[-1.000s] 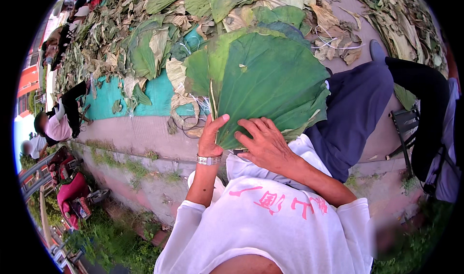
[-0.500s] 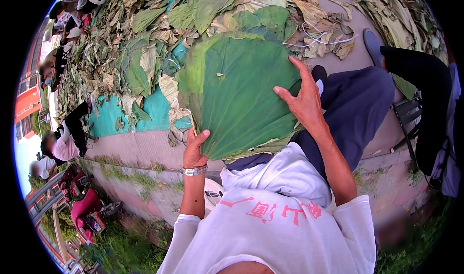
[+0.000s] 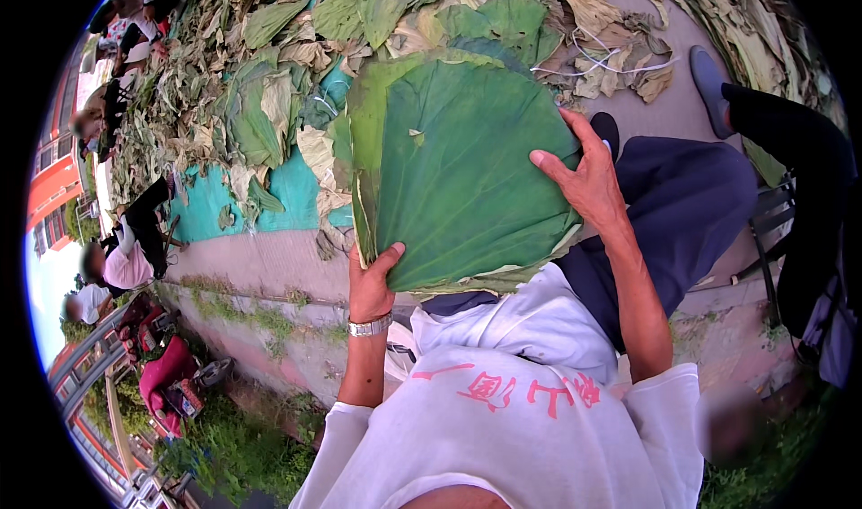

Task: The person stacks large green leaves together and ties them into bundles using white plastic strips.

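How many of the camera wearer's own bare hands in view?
2: left hand at the lower-left corner of the fan-shaped green leaf stack, right hand at its right edge. Some fingers are hidden behind it.

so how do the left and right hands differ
The left hand grips the green leaf bundle at its lower left corner; the right hand is at its right edge. The left hand has a silver wristwatch; the right has none. Both have the thumb over the bundle.
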Motion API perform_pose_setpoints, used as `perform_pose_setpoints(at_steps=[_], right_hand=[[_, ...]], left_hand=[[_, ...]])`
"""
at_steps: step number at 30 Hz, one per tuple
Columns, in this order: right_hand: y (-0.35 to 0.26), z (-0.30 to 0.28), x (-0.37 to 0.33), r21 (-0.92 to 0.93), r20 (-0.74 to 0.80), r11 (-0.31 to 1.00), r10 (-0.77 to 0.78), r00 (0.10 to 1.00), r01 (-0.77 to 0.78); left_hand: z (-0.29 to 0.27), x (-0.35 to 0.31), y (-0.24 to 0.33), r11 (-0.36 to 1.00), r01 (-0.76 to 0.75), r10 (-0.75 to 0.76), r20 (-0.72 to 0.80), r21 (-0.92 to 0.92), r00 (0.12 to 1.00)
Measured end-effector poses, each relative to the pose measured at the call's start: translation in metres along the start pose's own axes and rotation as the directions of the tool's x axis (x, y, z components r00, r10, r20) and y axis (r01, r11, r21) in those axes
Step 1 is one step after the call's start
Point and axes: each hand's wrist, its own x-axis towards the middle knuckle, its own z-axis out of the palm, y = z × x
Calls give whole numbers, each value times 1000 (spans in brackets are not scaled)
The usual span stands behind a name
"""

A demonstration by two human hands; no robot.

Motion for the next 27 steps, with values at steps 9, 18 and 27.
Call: perform_pose_setpoints(at_steps=[9, 18, 27], right_hand=[[8, -32, 33, -55, 321, 989, 144, 936, -134], [155, -117, 167, -591, 6, 785, 237, 971, -188], [276, -134, 210, -879, -98, 465, 33, 995, -102]], left_hand=[[6, -1, 3, 999, 23, -24, -55, -27, 998], [11, -2, 1, 998, 64, -64, -149, -6, 987], [19, -15, 4, 992, 94, -62, -336, 79, 940]])
